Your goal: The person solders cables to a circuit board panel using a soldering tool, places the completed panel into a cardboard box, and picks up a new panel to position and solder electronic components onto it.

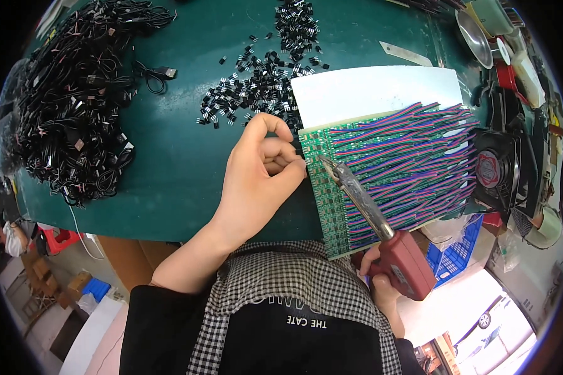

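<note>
A panel of green circuit boards (324, 181) lies at the table's front edge, with rows of multicoloured ribbon wires (400, 169) running off to the right. Beside its upper left edge is my left hand (256, 172), fingers curled and thumb against the forefinger side. Anything pinched there is too small or hidden to make out. My right hand (381, 284) grips a dark red soldering gun (406, 265), partly hidden behind its body. The metal tip points up and left, over the panel's left column near my left fingertips. Whether it touches the board I cannot tell.
Small black connectors (256, 87) lie scattered beyond my left hand. A big heap of black cables (75, 100) covers the table's left side. Under the panel's far part lies a white sheet (375, 87), with a blade (405, 54) behind it. A black fan (497, 169) stands at right.
</note>
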Tool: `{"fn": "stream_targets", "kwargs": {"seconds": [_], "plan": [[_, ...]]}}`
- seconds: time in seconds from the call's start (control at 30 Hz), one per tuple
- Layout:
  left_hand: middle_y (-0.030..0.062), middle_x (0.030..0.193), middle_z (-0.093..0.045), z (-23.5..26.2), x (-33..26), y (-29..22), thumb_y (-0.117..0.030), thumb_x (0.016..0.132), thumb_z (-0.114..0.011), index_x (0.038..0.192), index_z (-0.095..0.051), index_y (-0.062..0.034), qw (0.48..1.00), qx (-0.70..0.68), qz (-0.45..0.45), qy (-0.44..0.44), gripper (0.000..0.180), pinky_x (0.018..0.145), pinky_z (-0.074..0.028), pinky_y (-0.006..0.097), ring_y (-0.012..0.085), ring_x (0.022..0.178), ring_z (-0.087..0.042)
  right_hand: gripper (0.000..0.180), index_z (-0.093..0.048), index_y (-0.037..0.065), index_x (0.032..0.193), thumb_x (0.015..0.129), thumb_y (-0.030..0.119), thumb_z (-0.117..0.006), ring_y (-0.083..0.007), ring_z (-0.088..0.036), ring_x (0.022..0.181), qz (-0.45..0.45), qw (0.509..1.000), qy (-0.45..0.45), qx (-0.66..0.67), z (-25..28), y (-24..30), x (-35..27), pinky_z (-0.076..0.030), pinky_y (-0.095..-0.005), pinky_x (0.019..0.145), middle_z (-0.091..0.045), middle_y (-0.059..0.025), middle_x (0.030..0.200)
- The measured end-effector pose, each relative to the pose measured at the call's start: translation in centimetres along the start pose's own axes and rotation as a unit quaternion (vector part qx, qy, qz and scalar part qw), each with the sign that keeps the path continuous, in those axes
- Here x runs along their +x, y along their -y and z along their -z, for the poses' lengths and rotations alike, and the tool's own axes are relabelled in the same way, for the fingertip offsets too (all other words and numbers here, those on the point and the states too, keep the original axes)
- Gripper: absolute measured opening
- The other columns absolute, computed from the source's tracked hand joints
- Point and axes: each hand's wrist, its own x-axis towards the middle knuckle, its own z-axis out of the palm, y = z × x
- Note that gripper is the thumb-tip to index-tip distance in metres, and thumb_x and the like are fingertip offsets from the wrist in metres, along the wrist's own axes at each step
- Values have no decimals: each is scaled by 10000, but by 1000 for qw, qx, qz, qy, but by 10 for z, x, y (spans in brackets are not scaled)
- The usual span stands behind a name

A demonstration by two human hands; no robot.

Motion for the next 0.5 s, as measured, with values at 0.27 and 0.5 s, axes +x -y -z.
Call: {"fn": "stream_targets", "kwargs": {"seconds": [0.27,0.5], "plan": [[15,696,-561,1,4,1,82,753,-540,942,-386,-23,1000,11,0,4,266,601,-435,182,36,658,-537,359,-545,-12,944,617,68,-671,-125,-567,575,33,990,27,-136,10,-11,0,-457,-239,585,-587,-36,651],[5,693,-553,2,4,2,87,751,-534,933,-386,-21,1000,-5,5,10,258,587,-421,174,22,643,-511,669,-442,-38,1204,694,268,-748,-142,-590,587,87,990,53,-95,14,-21,-3,-472,-251,589,-612,-56,667]]}}
